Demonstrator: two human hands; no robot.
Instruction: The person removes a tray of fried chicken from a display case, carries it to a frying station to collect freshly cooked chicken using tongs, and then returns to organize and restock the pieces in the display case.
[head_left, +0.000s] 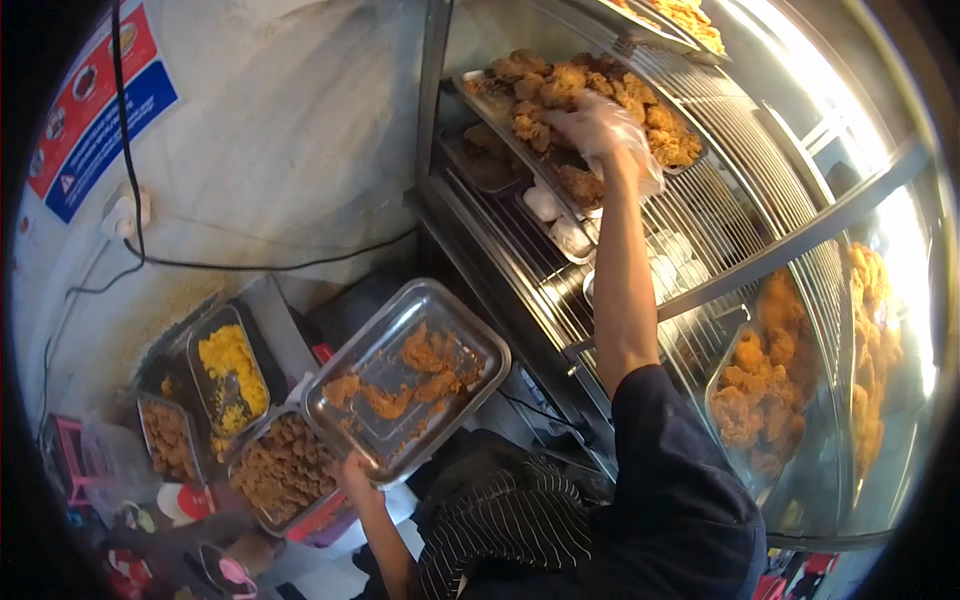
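Observation:
My left hand (355, 481) grips the near rim of a rectangular stainless steel tray (375, 367), tilted in front of my apron. A few pieces of fried chicken (431, 350) and crumbs lie in it. My right hand (596, 129), in a clear plastic glove, reaches through the side of a lit glass display cabinet. It is over a tray (487, 112) heaped with fried chicken (564, 84) on a wire shelf. Its fingertips reach in among the pieces; whether they hold one is hidden. A darker fried piece (580, 187) lies near the wrist.
A metal crossbar (795, 232) runs beside my right forearm. More fried chicken (757, 397) is inside the curved glass. White wrapped bundles (568, 237) sit below the shelf. At left stand trays of brown fried pieces (281, 469) and yellow food (234, 367). A black cable (300, 266) crosses the wall.

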